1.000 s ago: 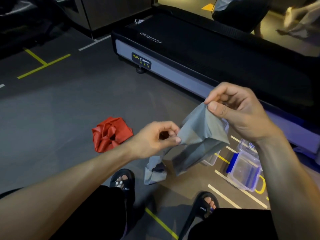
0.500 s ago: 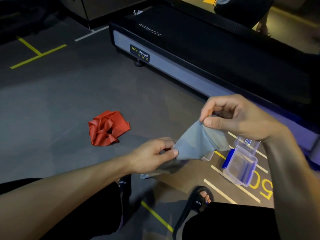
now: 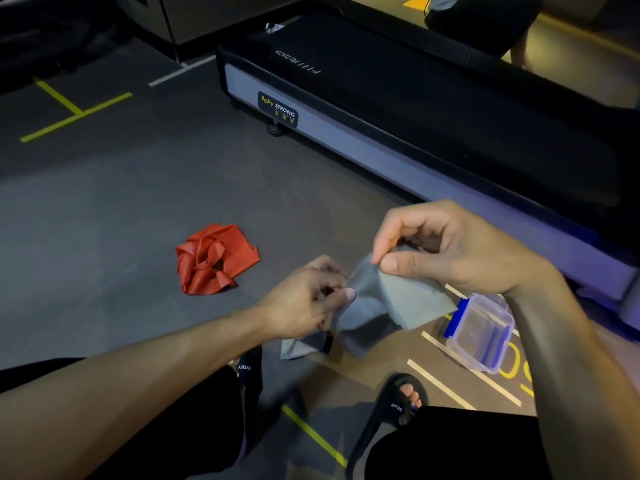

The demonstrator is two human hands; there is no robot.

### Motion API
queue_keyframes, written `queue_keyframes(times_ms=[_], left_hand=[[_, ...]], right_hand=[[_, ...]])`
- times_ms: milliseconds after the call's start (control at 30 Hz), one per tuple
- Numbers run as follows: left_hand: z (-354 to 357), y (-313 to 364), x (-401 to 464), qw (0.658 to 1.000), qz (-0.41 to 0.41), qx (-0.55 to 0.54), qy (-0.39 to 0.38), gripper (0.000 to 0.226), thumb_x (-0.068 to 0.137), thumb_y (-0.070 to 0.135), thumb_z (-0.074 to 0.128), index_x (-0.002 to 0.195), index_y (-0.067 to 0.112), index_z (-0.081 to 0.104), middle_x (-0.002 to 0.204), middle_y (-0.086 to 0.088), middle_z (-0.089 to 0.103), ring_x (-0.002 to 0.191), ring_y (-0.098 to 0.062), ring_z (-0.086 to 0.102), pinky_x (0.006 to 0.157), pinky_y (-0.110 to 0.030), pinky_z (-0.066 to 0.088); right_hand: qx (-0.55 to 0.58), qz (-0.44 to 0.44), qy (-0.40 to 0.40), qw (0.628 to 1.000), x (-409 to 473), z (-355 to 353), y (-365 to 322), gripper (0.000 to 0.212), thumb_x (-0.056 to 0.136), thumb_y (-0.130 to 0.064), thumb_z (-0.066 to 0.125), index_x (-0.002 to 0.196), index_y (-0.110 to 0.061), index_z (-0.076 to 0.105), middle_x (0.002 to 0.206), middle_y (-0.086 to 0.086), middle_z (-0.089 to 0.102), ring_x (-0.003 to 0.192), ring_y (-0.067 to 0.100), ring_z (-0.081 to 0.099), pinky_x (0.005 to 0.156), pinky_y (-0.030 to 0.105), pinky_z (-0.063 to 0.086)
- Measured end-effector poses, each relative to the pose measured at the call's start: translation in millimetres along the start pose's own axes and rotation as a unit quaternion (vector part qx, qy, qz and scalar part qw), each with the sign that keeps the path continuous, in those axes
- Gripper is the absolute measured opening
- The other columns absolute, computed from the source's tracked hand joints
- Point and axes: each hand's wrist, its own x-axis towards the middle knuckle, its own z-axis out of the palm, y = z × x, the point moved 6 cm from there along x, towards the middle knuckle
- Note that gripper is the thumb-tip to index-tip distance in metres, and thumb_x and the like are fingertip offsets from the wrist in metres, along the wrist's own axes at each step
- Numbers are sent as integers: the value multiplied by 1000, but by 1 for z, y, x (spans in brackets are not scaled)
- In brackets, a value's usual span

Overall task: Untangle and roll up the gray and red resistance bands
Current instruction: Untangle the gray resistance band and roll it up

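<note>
I see a dark grey rubbery gym floor [image 3: 114, 202] marked with yellow and white tape lines. A crumpled red resistance band [image 3: 214, 263] lies on it in a knotted heap, left of my view's centre. A clear plastic box with blue clip latches [image 3: 479, 332] sits open on the floor at the right, over yellow markings. A black treadmill with a grey side rail [image 3: 398, 109] stands on the floor beyond it.

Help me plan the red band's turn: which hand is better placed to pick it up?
Left, probably. The left hand is nearer the crumpled red band on the floor; the right hand pinches the gray band farther away.
</note>
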Motion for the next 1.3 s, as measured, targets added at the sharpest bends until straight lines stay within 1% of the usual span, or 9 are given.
queue_keyframes(times_ms=[267, 400, 567, 667, 800, 867, 1000, 1200, 1300], left_hand=[[15, -5, 1, 970, -75, -225, -48, 56, 94, 43, 60, 70, -7, 50, 74, -12, 46, 70, -24, 43, 67, -38, 30], [10, -9, -2, 952, -109, -283, -48, 51, 105, 41, 53, 75, 0, 50, 63, -13, 48, 59, -24, 45, 60, -37, 25], [18, -18, -5, 957, -160, -229, -72, 76, 78, 88, 54, 102, 18, 70, 105, -8, 60, 96, -24, 47, 78, -42, 36], [16, -11, -4, 965, -125, -209, -97, 66, 93, 73, 46, 106, 10, 61, 106, 0, 51, 91, -16, 50, 79, -39, 43], [20, -16, -6, 969, -132, -172, -119, 24, 99, 62, 48, 113, 50, 64, 114, 24, 63, 114, 2, 61, 103, -26, 49], [25, -21, -9, 972, -148, -148, -111, 14, 108, 36, 48, 104, 37, 62, 93, 33, 68, 94, 14, 63, 89, -12, 47], [19, -28, -9, 987, -129, 37, -90, 36, 108, 42, 43, 74, 34, 55, 73, 19, 58, 72, 2, 55, 75, -21, 43], [14, -30, -5, 981, -175, 0, -84, 36, 107, 49, 41, 113, 24, 67, 120, 4, 61, 102, -16, 67, 93, -38, 57], [0, -35, -3, 980, -182, 55, -54, 33, 105, 48, 46, 91, 30, 70, 96, 6, 73, 92, -17, 70, 90, -38, 55]], right_hand=[[8, -10, 43, 999, 0, -8, 4, 13, 91, -16, 70, 99, -5, 71, 91, 2, 71, 84, 11, 66, 76, 19, 49], [15, -28, 71, 997, 1, -11, 0, 11, 90, -18, 70, 98, -10, 71, 91, -4, 72, 83, 10, 67, 77, 18, 50], [46, -46, 108, 992, 1, -13, -3, 7, 86, -20, 72, 93, -18, 72, 88, -7, 72, 82, 8, 66, 77, 19, 50], [66, -53, 111, 990, 0, -14, -2, 6, 87, -26, 76, 93, -28, 75, 87, -9, 72, 81, 7, 65, 75, 18, 50], [108, -70, 142, 982, -3, -20, -3, 16, 86, -42, 79, 93, -29, 75, 87, -3, 70, 77, 10, 62, 70, 21, 48], [136, -86, 168, 973, -6, -25, -5, 18, 83, -44, 81, 91, -29, 75, 84, -1, 68, 75, 16, 57, 68, 28, 43], [166, -105, 187, 963, -6, -29, -5, 19, 81, -44, 84, 89, -29, 75, 81, -2, 66, 74, 25, 51, 65, 39, 37], [176, -80, 171, 966, -3, -26, 0, 20, 81, -45, 84, 89, -28, 75, 81, -3, 68, 74, 21, 54, 65, 36, 39], [183, -69, 179, 964, -8, -31, 3, 22, 79, -46, 85, 88, -28, 75, 82, -3, 68, 74, 19, 55, 66, 33, 41]])
